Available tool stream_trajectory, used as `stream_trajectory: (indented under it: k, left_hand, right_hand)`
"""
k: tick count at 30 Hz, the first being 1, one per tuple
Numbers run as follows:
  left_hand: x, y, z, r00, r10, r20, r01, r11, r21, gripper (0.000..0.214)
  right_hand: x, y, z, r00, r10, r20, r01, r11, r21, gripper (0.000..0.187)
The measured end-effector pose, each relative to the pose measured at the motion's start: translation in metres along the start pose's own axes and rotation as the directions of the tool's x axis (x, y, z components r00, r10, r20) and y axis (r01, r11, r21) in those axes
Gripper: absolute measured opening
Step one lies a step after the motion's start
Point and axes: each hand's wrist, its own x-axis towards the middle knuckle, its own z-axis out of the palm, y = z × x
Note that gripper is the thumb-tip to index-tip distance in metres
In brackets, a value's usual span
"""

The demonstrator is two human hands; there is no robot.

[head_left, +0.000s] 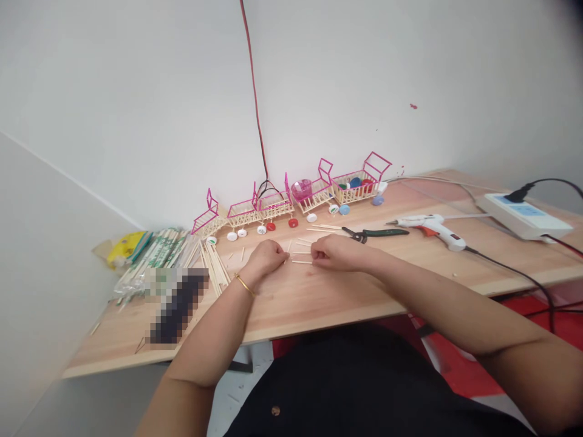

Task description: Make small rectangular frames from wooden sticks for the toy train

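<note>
My left hand point(265, 257) and my right hand point(336, 252) rest close together on the wooden table point(319, 297), both with fingers curled. Between them lie a few thin wooden sticks point(300, 250); my right fingertips pinch the end of one short stick point(301, 262), and my left fingers touch the sticks from the other side. A gold bangle circles my left wrist. What my left fingers hold is too small to make out.
Small carts of wooden sticks with pink frames point(291, 203) and bottle-cap wheels line the wall. Pliers point(376, 232), a white glue gun point(432, 229), a power strip point(523, 215), a stick pile point(214, 264) and chopstick packets point(159, 252) lie around.
</note>
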Motion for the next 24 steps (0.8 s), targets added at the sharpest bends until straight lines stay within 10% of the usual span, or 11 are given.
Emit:
stream_trajectory:
  k: [20,24]
  left_hand:
    - [-0.015,0.012,-0.011,0.951,0.015,0.308,-0.010,1.000,-0.018,0.023]
    - [-0.013,0.002,-0.017,0.969,0.120,0.214,-0.121,0.993,-0.008,0.021]
  right_hand:
    - [-0.004,-0.011,0.005,0.982,-0.135,0.132,0.121,0.987,0.110,0.012]
    - [-0.005,-0.013,0.001,0.982,-0.122,0.143,0.103,0.985,0.138,0.012]
